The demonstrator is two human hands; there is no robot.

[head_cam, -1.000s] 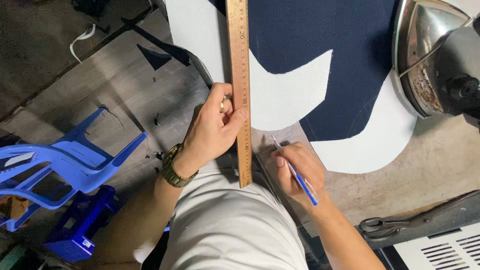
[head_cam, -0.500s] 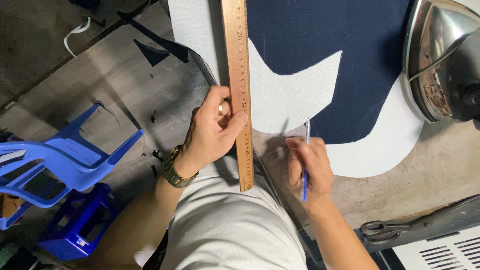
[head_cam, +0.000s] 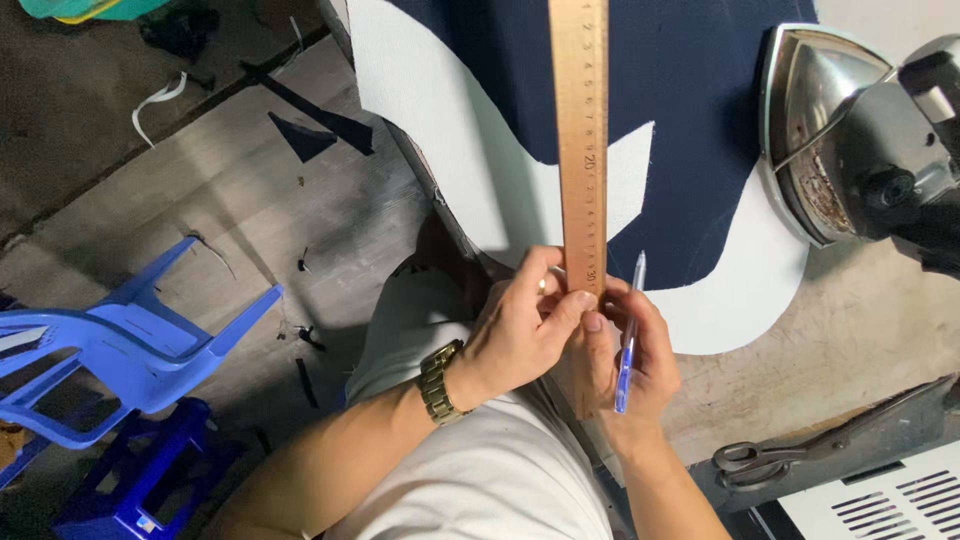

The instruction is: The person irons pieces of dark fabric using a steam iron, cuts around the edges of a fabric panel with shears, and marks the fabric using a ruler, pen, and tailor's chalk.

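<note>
Over the navy fabric [head_cam: 700, 90], both hands pinch the wooden ruler's [head_cam: 580, 140] near end; right hand [head_cam: 625, 350] also grips a pen [head_cam: 628, 335].

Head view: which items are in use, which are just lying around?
In use: wooden ruler, pinched by left hand and right hand; blue pen in right hand; navy fabric; white pattern piece.

Lying about: iron, scissors, blue plastic chair.

No package, label, sign or screen showed anywhere in the head view; nothing of that kind lay on the counter, on the floor or near either hand.
</note>
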